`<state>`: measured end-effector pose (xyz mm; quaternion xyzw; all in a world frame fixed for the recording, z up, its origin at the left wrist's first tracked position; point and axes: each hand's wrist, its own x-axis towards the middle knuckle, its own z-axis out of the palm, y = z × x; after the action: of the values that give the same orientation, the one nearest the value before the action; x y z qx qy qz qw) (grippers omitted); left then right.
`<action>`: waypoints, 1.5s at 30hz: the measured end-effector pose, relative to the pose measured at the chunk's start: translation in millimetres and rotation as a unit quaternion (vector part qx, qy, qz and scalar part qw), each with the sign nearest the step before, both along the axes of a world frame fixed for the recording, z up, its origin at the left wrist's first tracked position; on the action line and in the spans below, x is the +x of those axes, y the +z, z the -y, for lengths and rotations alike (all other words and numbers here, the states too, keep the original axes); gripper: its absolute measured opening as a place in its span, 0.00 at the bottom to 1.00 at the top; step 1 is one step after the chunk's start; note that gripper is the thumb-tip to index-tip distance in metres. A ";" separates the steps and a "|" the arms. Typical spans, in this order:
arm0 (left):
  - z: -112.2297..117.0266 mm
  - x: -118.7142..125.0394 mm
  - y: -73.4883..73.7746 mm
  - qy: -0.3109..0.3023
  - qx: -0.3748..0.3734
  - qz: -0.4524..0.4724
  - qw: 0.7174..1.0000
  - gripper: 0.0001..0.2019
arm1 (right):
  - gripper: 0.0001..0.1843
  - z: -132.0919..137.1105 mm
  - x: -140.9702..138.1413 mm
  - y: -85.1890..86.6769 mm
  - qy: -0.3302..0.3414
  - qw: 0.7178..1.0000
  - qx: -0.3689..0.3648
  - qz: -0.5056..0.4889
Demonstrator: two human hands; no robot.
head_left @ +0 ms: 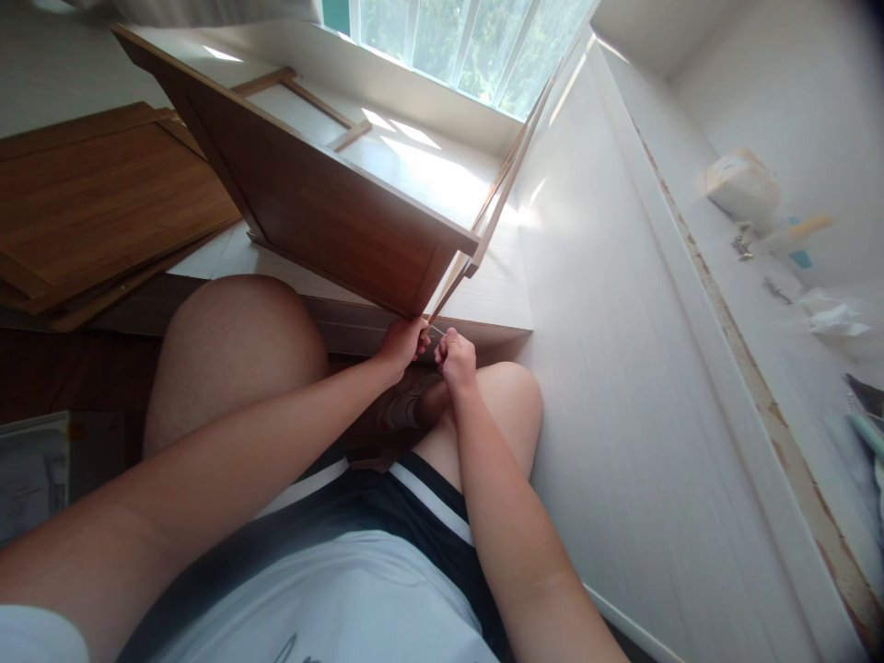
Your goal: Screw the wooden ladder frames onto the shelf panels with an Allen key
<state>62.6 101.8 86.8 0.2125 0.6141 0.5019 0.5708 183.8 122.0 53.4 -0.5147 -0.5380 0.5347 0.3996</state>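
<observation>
Probably stiff, fairly heavy & slick-faced, the brown wooden panel (310, 212) stands tilted on the white ledge (494, 299), best held by its edges, w/ L hand (402, 349) curled at its near right corner (grip unclear, can't tell) & R hand (457, 361) pinching a thin rod (437, 330).

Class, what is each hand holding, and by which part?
The left hand grips the wooden frame at its near lower corner; the right hand pinches a thin rod by one end.

thin rod (437, 330) partly hidden, white object (742, 181) blurred, stacked panels (103, 198) cropped
</observation>
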 end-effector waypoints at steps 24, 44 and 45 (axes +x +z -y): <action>-0.9 -0.4 1.3 0.003 -0.006 0.002 1.000 0.11 | 0.28 1.5 -0.3 4.4 0.008 1.000 -0.005 -0.006; -0.3 -1.1 -2.6 -0.005 0.011 0.001 1.000 0.11 | 0.26 -1.0 -4.0 14.6 0.017 0.972 -0.188 -0.142; -0.1 -1.0 -1.9 -0.006 0.012 0.001 1.000 0.11 | 0.26 -1.3 -3.6 15.7 0.019 0.968 -0.203 -0.148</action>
<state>61.6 101.9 84.9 0.2225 0.6061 0.5059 0.5721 180.1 123.3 69.1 -0.4900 -0.3631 0.7104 0.3514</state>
